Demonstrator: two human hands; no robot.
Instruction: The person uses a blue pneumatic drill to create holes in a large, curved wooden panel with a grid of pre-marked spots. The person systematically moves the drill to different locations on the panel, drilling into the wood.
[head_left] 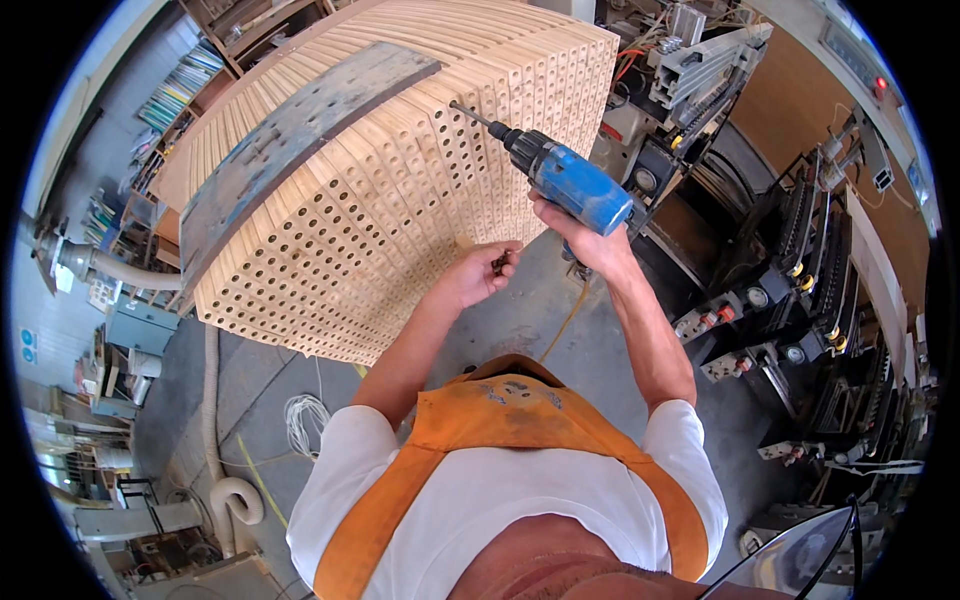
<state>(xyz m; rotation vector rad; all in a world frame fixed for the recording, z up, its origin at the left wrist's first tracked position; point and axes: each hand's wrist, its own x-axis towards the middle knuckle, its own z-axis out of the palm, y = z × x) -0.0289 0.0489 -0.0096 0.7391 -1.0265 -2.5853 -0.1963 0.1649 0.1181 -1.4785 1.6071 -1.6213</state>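
Note:
My right hand [580,232] is wrapped round the grip of a blue power drill [580,186], which points up and to the left. Its long dark bit [470,114] reaches the drilled end face of a large stack of wooden boards [400,170], close to the top edge. Whether the tip sits inside a hole or only touches the wood, I cannot tell. Many holes on that face look dark-ringed; others are plain wood. My left hand [478,274] is curled in front of the stack, with small dark pieces showing between the fingers.
A worn dark plank [310,130] lies across the top of the stack. On the right stand black machines [790,270] with rails and gauges. A yellow cord [568,325] hangs below the drill. A hose [212,400] and coiled white cable [305,420] lie on the floor at left.

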